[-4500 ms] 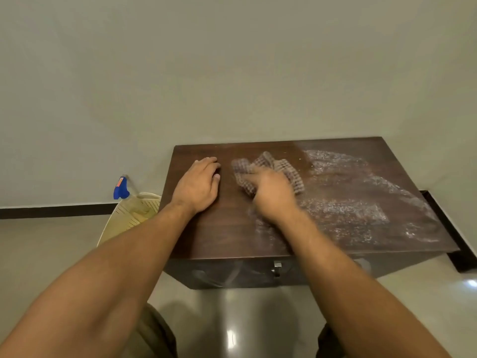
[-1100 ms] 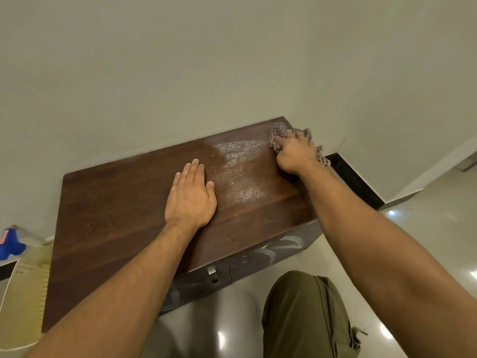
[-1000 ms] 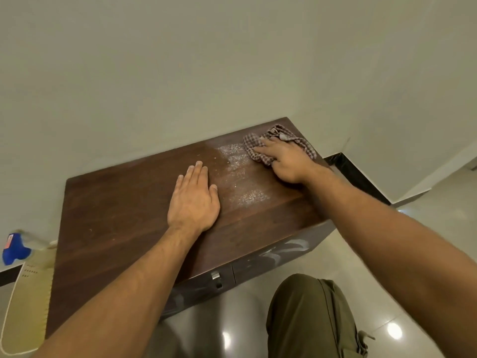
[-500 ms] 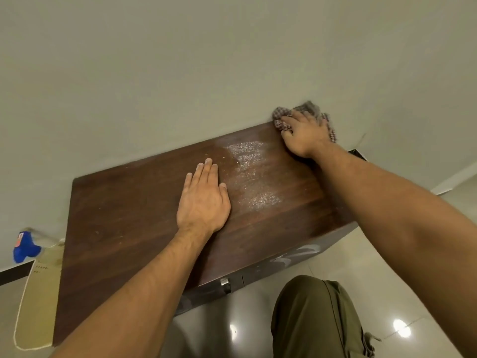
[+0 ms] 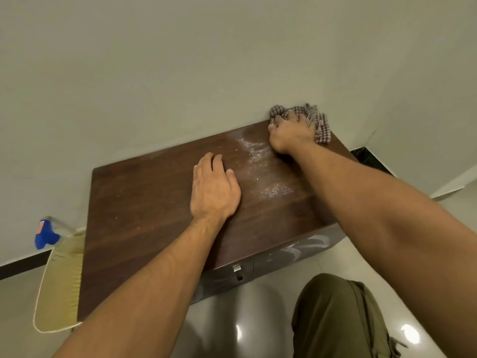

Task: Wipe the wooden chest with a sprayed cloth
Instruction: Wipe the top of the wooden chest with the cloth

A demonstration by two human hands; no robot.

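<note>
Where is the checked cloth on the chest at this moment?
The checked cloth is at the far right corner of the chest's top, against the wall, bunched under the right hand.

Dark brown wooden chest (image 5: 144, 218); red-and-white checked cloth (image 5: 321, 125); blue spray bottle (image 5: 45, 235); pale yellow basket (image 5: 60, 282); olive trousers (image 5: 335, 319).

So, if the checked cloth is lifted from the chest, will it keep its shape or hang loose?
Probably it hangs loose: the checked cloth lies bunched in soft folds under the right hand at the far corner of the wooden chest. It looks thin, so likely light. If sprayed, it may cling slightly to the wood.
</note>
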